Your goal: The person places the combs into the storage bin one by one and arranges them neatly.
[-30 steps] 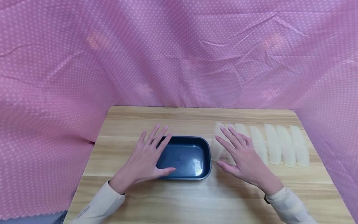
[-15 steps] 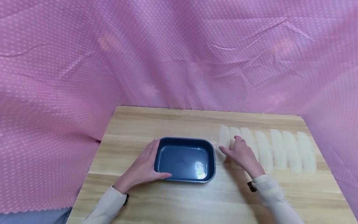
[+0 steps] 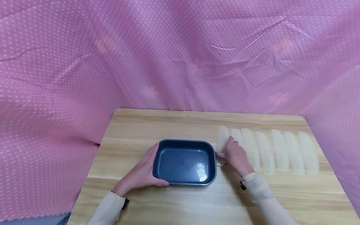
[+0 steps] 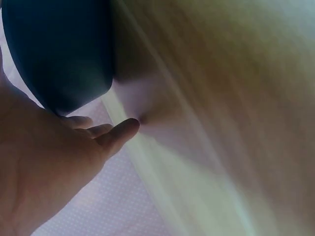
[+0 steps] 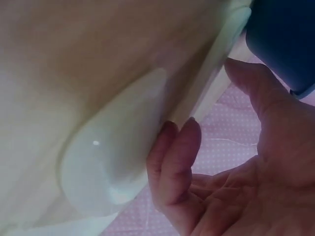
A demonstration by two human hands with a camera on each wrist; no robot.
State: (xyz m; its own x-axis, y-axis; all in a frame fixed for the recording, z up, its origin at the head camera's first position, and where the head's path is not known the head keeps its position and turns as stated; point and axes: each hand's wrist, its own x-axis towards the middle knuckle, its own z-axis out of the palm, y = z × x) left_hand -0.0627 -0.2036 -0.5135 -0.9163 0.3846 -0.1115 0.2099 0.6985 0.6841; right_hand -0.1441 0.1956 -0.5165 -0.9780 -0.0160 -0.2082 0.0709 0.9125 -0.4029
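Observation:
In the head view a dark blue rectangular tray (image 3: 182, 164) sits mid-table with nothing inside. My left hand (image 3: 140, 173) rests against its left end, fingers straight along the side and thumb by the near rim. The left wrist view shows that hand (image 4: 54, 157) beside the tray wall (image 4: 64, 49), one fingertip low at the table. My right hand (image 3: 236, 156) pinches the leftmost pale, translucent comb (image 3: 222, 137) across its width, next to the tray's right end. From the right wrist, the comb (image 5: 221, 49) appears as a narrow strip between thumb and fingers.
Several similar combs (image 3: 279, 150) lie in a row to the right, upright in the head view. The wooden table (image 3: 180, 203) has rounded far corners. Pink dotted cloth (image 3: 180, 62) hangs behind and at both sides.
Both hands have come down from hovering with spread fingers. My left hand has settled against the tray's left end. My right hand has moved left and taken hold of the leftmost comb.

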